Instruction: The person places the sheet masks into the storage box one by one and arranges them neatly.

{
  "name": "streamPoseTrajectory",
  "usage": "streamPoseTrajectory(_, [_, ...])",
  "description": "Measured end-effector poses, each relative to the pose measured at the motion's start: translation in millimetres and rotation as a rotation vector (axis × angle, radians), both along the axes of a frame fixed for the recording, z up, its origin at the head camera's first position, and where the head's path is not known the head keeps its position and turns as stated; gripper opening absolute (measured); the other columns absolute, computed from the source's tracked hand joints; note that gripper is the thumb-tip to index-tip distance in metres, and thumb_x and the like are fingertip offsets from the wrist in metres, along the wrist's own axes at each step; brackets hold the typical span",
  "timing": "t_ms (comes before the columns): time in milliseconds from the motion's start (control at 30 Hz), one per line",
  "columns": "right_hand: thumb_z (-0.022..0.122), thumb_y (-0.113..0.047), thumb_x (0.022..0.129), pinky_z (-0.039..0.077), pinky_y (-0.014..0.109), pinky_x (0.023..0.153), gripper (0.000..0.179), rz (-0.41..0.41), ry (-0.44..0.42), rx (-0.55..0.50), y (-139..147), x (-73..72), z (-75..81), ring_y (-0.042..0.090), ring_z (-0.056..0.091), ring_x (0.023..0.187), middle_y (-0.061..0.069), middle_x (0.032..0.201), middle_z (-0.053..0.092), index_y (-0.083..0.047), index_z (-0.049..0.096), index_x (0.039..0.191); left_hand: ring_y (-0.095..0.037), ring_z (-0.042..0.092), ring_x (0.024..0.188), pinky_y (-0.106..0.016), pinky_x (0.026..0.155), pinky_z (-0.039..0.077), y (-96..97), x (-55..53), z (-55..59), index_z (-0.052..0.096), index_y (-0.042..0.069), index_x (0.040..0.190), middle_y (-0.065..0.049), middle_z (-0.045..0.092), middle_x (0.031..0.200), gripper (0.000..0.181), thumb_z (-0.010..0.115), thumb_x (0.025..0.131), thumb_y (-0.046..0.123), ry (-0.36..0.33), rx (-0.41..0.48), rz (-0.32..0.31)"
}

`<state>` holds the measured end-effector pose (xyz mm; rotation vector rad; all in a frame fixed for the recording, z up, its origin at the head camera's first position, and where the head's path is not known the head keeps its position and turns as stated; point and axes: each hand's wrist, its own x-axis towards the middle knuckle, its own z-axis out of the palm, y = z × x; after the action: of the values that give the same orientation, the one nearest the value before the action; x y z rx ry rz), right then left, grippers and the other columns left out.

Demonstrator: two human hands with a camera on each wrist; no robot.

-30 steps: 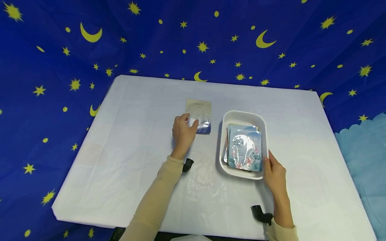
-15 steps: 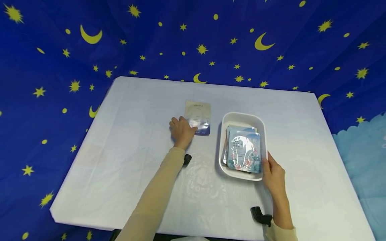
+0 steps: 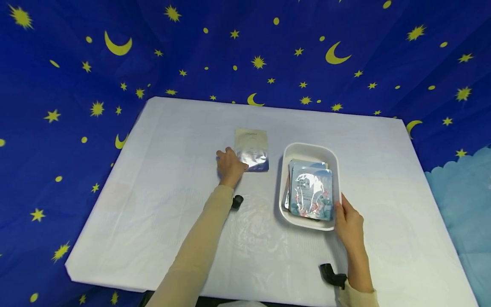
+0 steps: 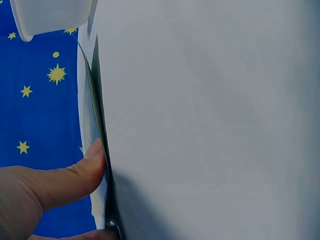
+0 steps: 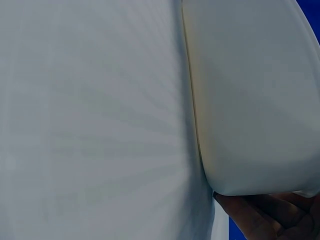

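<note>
A flat face mask sachet [image 3: 253,143], cream at the top and silver-blue below, lies near the table's middle. My left hand [image 3: 230,166] is at its lower left edge. There the thumb [image 4: 75,182] presses the sachet's face, with a finger close to its edge; in the left wrist view the sachet [image 4: 94,95] shows edge-on, a shadow beside it. My right hand [image 3: 350,219] grips the right side of a white plastic tray [image 3: 307,150], thumb at the rim and its other fingers partly hidden. Several shiny sachets [image 3: 312,192] lie stacked in the tray, a blue floral one on top.
A white cloth covers the table [image 3: 168,162]. Behind it hangs a dark blue curtain [image 3: 230,51] with yellow moons and stars. Scalloped light blue fabric [image 3: 464,200] is at the right. A black wrist-worn piece [image 3: 331,275] sits at the right wrist.
My left hand has drawn slightly down and left, its thumb coming to the cream and silver-blue sachet's lower left edge. That sachet has shifted slightly. My right hand and the tray stay put.
</note>
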<state>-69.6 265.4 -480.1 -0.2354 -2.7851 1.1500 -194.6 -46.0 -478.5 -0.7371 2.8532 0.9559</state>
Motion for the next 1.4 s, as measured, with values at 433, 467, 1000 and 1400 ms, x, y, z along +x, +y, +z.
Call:
streamPoseTrajectory(433, [0.041, -0.016, 0.104, 0.048, 0.062, 0.087, 0.043, 0.002, -0.009, -0.02, 0, 0.8, 0.7, 0.045, 0.062, 0.104, 0.034, 0.123, 0.06, 0.003, 0.047, 0.142, -0.036, 0.064, 0.075, -0.046, 0.059, 0.053, -12.5, 7.1, -3.0, 0.052, 0.006, 0.071, -0.017, 0.063, 0.079, 0.017, 0.068, 0.073, 0.004, 0.094, 0.139, 0.05])
streamPoseTrajectory(467, [0.041, -0.017, 0.104, 0.048, 0.062, 0.086, 0.043, 0.002, -0.009, -0.019, 0, 0.7, 0.7, 0.044, 0.062, 0.103, 0.034, 0.123, 0.06, 0.003, 0.047, 0.142, -0.032, 0.061, 0.069, -0.043, 0.054, 0.049, -13.5, 7.7, -3.3, 0.048, 0.008, 0.066, -0.013, 0.059, 0.073, 0.019, 0.065, 0.073, 0.002, 0.098, 0.145, 0.054])
streamPoseTrajectory(1000, [0.041, -0.016, 0.104, 0.049, 0.06, 0.081, 0.043, -0.001, 0.004, -0.001, 0, 1.1, 0.3, 0.042, 0.061, 0.094, 0.034, 0.12, 0.061, 0.003, 0.047, 0.141, -0.028, 0.073, 0.066, -0.027, 0.06, 0.059, -16.1, 17.6, -6.4, 0.061, -0.006, 0.108, -0.021, 0.062, 0.102, 0.024, 0.065, 0.085, -0.008, 0.18, 0.698, 0.141])
streamPoseTrajectory(1400, [0.041, -0.016, 0.103, 0.048, 0.061, 0.083, 0.042, -0.002, 0.016, -0.009, 1, 0.9, 0.0, 0.045, 0.062, 0.099, 0.034, 0.12, 0.061, 0.003, 0.049, 0.14, -0.011, 0.063, 0.047, -0.034, 0.061, 0.06, -12.7, 27.4, 14.6, 0.059, -0.008, 0.102, -0.009, 0.049, 0.078, 0.018, 0.061, 0.086, -0.014, 0.381, 0.829, 0.122])
